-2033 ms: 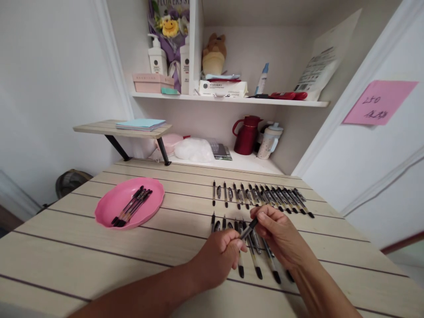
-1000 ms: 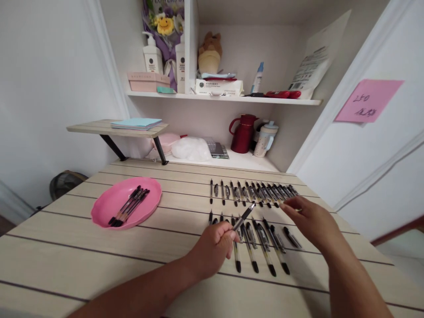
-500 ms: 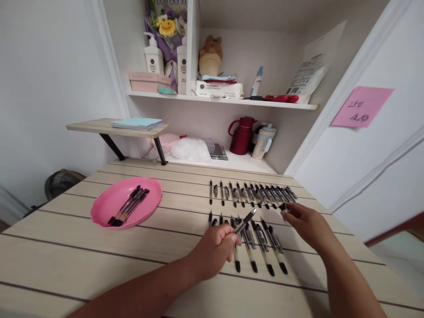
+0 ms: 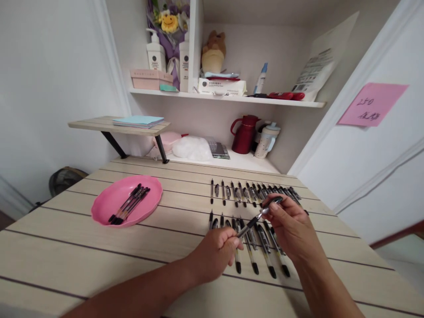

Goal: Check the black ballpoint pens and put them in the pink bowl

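Capping, it seems: above the near row (image 4: 262,239) of pens, your left hand (image 4: 217,252) clenches a pen (image 4: 248,226), your right hand (image 4: 291,225) pinches a cap (image 4: 277,200) at its tip; seating it probably calls for straight alignment.

Both bare forearms (image 4: 145,286) angle inward from below, the left hand (image 4: 217,251) curled into a loose fist, the right hand (image 4: 290,227) near it, slightly higher in view, bent in a pinching grip.
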Motion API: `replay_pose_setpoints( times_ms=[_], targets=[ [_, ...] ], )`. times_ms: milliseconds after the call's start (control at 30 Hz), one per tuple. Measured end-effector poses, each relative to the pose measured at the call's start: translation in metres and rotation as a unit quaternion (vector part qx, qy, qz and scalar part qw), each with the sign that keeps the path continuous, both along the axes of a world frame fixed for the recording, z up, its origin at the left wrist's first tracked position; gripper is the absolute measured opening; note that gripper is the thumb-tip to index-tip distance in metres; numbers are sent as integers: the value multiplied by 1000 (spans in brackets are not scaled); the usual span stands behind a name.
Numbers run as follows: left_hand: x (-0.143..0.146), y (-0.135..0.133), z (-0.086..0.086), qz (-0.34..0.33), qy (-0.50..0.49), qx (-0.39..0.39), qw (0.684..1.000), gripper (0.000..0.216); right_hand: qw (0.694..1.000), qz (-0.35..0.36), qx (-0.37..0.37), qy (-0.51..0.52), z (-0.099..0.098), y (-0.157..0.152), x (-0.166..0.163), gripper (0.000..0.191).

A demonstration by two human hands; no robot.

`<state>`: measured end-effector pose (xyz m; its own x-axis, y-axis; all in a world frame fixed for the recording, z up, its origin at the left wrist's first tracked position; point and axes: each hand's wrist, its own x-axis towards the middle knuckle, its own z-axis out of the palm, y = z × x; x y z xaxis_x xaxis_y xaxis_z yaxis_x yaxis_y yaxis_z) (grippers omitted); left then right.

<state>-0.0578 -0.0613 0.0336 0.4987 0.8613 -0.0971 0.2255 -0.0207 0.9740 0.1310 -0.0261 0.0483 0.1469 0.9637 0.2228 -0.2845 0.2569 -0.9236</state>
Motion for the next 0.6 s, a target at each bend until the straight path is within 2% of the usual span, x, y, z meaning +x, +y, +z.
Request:
replay_pose_setpoints(
  times_ms=[333,600],
  targets=[
    [1,1,0,5,-1,3,1000,24,994,59,-37,-89,-12,-4,-9,35],
    [2,0,0,20,-4,23,1000,22,993,81,-51,-67,-15,-7,-19,26]
  ],
)
